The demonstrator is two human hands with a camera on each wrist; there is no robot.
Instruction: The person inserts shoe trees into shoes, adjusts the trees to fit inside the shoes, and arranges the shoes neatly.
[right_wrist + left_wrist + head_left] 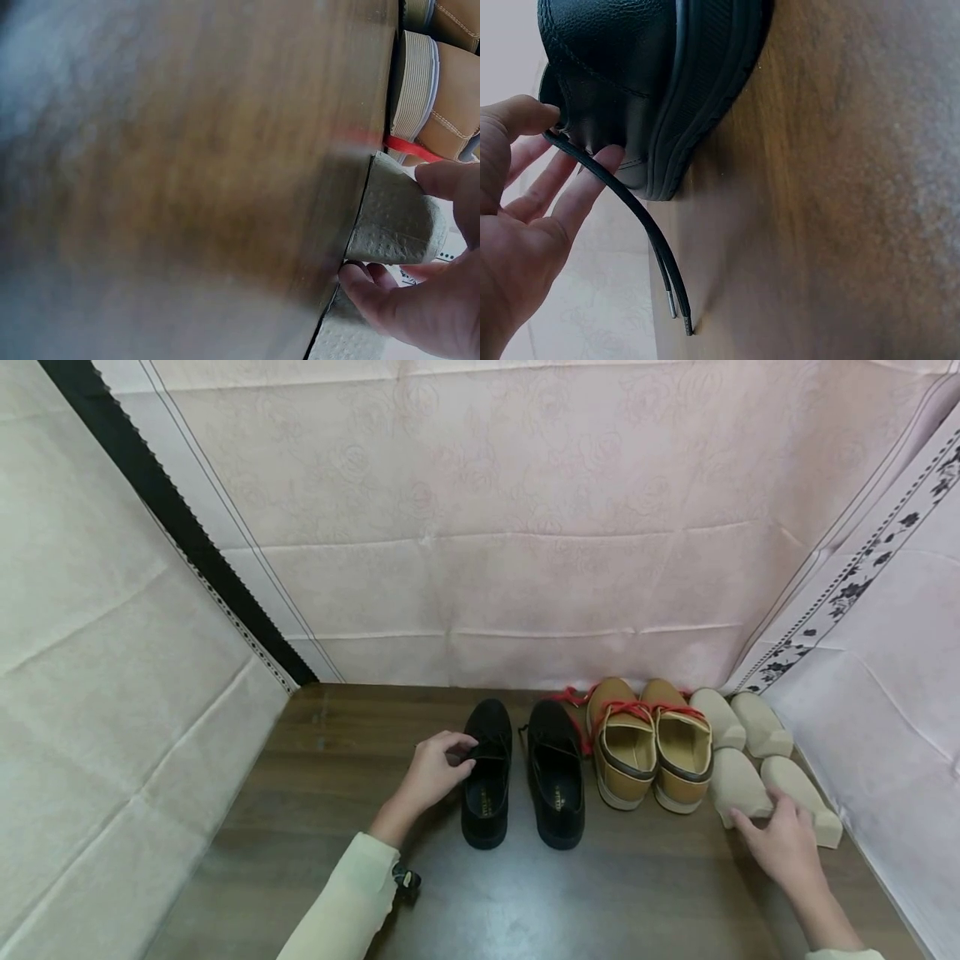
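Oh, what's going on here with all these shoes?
A person is handling footwear on a wooden surface. The left hand is at the left black shoe, with a black lace dangling beside its fingers. The right hand has its thumb and fingers on either side of a beige block, one of four at the right end. The other black shoe and two tan shoes with red laces stand between the hands.

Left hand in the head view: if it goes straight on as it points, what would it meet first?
The nearer black lace-up shoe, apparently just at the fingertips; whether they touch it is unclear.
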